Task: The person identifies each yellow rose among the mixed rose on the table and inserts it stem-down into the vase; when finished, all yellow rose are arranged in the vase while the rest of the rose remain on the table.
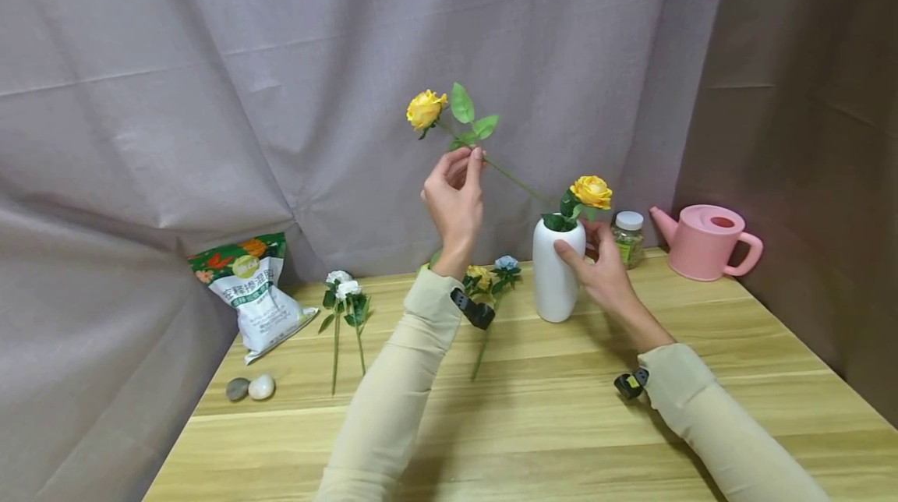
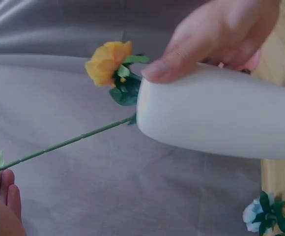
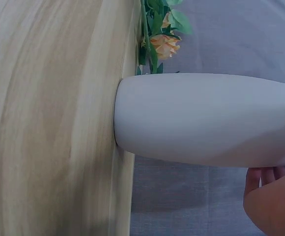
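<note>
My left hand (image 1: 456, 202) pinches the stem of a yellow rose (image 1: 425, 110) between thumb and fingers, just under its green leaves (image 1: 461, 104). The rose leans up to the left. Its stem (image 2: 64, 143) runs down to the mouth of a white vase (image 1: 556, 276); whether the tip is inside is hidden by leaves and rim. Upright on the table, the vase is gripped by my right hand (image 1: 605, 272) near its top, thumb in front and fingers at the far side. Another yellow rose (image 1: 592, 192) stands in the vase, its bloom just above the rim.
Behind my left forearm lie a yellow flower (image 1: 480, 277) and a blue flower (image 1: 506, 263). White flowers (image 1: 347, 289), a bag (image 1: 261, 295) and two stones (image 1: 261, 387) are leftward. A lidded jar (image 1: 628, 238) and pink watering can (image 1: 701, 245) stand right, near the curtain (image 1: 337, 136).
</note>
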Demonstrator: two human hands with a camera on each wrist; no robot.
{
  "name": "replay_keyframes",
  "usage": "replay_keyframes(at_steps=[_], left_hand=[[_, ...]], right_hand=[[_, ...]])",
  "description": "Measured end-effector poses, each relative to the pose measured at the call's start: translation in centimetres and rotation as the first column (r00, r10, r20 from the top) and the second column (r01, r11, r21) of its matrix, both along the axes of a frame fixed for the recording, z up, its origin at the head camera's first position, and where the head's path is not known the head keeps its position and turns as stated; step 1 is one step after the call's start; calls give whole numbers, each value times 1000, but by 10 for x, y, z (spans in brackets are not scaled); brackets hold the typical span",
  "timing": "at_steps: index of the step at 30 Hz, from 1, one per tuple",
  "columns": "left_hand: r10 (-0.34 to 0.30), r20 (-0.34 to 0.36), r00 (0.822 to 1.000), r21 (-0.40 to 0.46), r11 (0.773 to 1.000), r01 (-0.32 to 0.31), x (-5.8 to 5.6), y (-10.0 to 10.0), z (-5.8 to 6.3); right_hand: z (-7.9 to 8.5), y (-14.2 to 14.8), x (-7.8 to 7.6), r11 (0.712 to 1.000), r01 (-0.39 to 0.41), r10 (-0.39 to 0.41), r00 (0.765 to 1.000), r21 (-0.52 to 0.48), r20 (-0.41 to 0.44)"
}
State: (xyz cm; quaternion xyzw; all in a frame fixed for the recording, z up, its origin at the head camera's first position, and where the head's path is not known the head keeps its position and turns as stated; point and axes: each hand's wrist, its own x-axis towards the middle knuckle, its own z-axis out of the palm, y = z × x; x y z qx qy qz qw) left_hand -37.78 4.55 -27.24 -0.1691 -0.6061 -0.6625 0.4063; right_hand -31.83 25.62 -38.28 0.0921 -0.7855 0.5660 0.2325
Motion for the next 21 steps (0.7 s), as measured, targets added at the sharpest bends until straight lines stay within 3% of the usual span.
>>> replay_keyframes(at_steps=[14,21], left_hand=[[-11,32,999,-134,991,15,-1,18,-15],[4,99,995,-266,964,23,0,30,-26]], right_hand=[[3,-1,2,1000,5,-5,1000,-5,-24],[1,-3,0,1000,6,-6,1000,-5,-21]])
